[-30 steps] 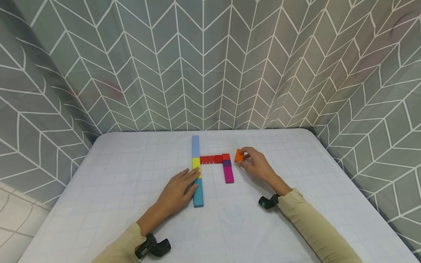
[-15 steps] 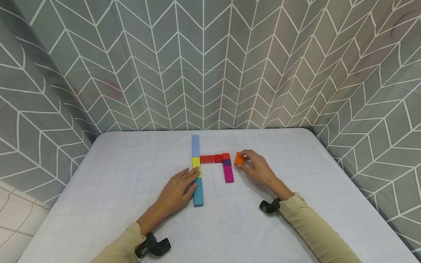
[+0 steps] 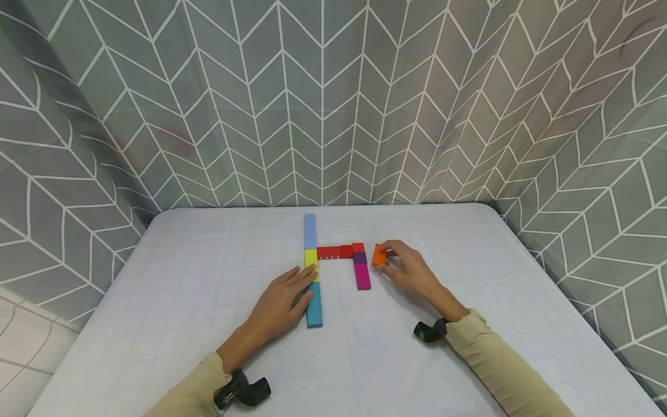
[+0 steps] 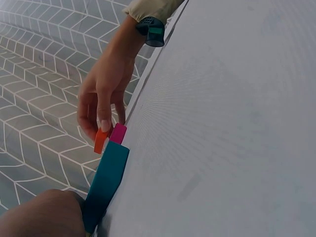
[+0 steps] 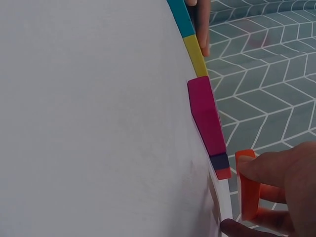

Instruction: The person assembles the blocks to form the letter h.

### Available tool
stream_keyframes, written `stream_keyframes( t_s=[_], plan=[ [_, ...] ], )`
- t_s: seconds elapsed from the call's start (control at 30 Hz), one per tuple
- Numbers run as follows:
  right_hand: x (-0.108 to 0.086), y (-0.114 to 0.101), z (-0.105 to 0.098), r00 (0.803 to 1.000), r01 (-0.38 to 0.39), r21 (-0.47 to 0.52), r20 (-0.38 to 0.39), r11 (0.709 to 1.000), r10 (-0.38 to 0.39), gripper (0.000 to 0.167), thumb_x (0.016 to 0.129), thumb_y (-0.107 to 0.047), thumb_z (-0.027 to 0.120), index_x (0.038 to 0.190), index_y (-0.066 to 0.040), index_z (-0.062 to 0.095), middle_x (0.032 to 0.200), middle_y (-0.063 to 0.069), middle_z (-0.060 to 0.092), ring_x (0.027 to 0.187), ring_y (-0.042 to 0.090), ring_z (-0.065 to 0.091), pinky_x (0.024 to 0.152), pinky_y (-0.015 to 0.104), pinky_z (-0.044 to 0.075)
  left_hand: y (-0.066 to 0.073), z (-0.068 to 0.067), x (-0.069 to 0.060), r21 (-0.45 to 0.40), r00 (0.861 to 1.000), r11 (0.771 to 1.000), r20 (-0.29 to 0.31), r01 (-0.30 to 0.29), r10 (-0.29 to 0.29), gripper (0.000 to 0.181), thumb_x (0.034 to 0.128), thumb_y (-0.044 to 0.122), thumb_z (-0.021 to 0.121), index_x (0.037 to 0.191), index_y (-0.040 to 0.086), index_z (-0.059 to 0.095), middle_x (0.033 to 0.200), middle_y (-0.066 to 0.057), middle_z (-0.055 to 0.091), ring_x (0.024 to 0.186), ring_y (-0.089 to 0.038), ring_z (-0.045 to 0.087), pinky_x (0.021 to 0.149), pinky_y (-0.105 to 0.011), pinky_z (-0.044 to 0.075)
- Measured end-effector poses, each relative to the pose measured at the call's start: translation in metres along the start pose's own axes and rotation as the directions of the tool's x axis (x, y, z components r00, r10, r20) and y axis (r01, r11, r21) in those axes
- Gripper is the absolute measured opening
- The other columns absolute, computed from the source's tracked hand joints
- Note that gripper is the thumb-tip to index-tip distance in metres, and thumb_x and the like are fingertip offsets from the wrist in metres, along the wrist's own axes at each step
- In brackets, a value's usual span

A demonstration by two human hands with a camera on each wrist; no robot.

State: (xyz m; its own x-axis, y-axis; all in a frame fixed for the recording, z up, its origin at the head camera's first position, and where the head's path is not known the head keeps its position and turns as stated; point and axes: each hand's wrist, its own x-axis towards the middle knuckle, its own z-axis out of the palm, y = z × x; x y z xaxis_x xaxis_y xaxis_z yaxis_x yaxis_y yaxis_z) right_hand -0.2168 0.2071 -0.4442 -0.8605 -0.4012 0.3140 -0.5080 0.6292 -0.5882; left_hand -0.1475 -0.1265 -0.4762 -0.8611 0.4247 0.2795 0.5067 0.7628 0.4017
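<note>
My right hand (image 3: 409, 269) pinches an orange block (image 3: 379, 255) between thumb and fingers, a small gap to the right of the other blocks. My left hand (image 3: 278, 301) lies with fairly straight fingers, its fingertips on a yellow block (image 3: 311, 255) and its thumb by a teal block (image 3: 315, 315). A light blue block (image 3: 310, 231) continues this column at the far end. From the yellow block a red block with white dots (image 3: 328, 253) and a plain red block (image 3: 346, 251) run right. They meet a short column of red (image 3: 358, 247), purple (image 3: 359, 258) and magenta (image 3: 362, 278) blocks.
The blocks lie on a white-covered table (image 3: 208, 249) with a faint grid. A grey curtain (image 3: 323, 116) with white chevron lines hangs behind and along the sides. Each wrist carries a black camera (image 3: 429, 332).
The right hand has drawn the orange block slightly toward me, along the right side of the short column. My left hand and the laid blocks have stayed in place.
</note>
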Motion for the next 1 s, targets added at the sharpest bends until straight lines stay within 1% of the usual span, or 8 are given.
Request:
stream_keyframes(
  t_s=[0.27,0.47,0.6,0.87,1.0],
  plan=[
    [-0.006,-0.004,-0.002,1.0,0.006,0.013,0.016,1.0,-0.007,0.045,0.089,-0.004,0.083,0.128,0.002,0.06,0.131,0.017,0.064,0.113,0.034,0.066,0.1,0.049,0.053,0.001,-0.001,0.001,-0.001,1.0,1.0,0.002,-0.001,0.001,0.053,0.1052,0.031,0.061,0.153,0.01,0.054,0.159,-0.002,0.047,0.148,-0.035,0.038,0.117,-0.056,0.033],
    [-0.011,-0.006,-0.002,0.999,0.041,0.011,0.01,0.999,-0.041,0.044,0.088,-0.002,0.083,0.126,0.005,0.061,0.129,0.019,0.065,0.112,0.035,0.066,0.1,0.05,0.053,0.001,-0.001,0.0,-0.002,1.0,1.0,0.014,0.008,-0.008,0.053,0.1054,0.031,0.061,0.153,0.01,0.054,0.159,-0.002,0.047,0.148,-0.035,0.037,0.118,-0.055,0.032],
    [-0.014,-0.008,-0.002,0.999,0.049,0.008,0.012,0.999,-0.049,0.043,0.088,-0.003,0.083,0.125,0.005,0.061,0.127,0.018,0.065,0.111,0.034,0.066,0.099,0.05,0.053,0.002,-0.001,0.0,0.001,1.0,1.0,0.008,0.008,-0.008,0.053,0.1053,0.03,0.061,0.153,0.01,0.054,0.159,-0.002,0.047,0.148,-0.035,0.038,0.117,-0.055,0.033],
    [-0.02,-0.008,-0.001,0.995,0.103,0.007,0.013,0.995,-0.103,0.041,0.088,-0.001,0.083,0.123,0.003,0.062,0.127,0.015,0.066,0.114,0.031,0.065,0.101,0.048,0.052,0.001,-0.001,0.0,-0.012,1.0,1.0,-0.001,-0.006,0.006,0.052,0.1051,0.029,0.062,0.153,0.009,0.054,0.159,-0.002,0.047,0.148,-0.035,0.038,0.117,-0.056,0.033],
    [-0.023,-0.009,0.0,0.994,0.109,0.009,0.015,0.994,-0.109,0.04,0.088,-0.003,0.083,0.123,0.001,0.063,0.127,0.014,0.066,0.116,0.03,0.064,0.101,0.048,0.052,0.0,-0.001,0.0,-0.012,1.0,1.0,-0.001,-0.007,0.007,0.052,0.1052,0.029,0.062,0.153,0.009,0.054,0.159,-0.002,0.047,0.148,-0.036,0.038,0.117,-0.056,0.033]
  ],
)
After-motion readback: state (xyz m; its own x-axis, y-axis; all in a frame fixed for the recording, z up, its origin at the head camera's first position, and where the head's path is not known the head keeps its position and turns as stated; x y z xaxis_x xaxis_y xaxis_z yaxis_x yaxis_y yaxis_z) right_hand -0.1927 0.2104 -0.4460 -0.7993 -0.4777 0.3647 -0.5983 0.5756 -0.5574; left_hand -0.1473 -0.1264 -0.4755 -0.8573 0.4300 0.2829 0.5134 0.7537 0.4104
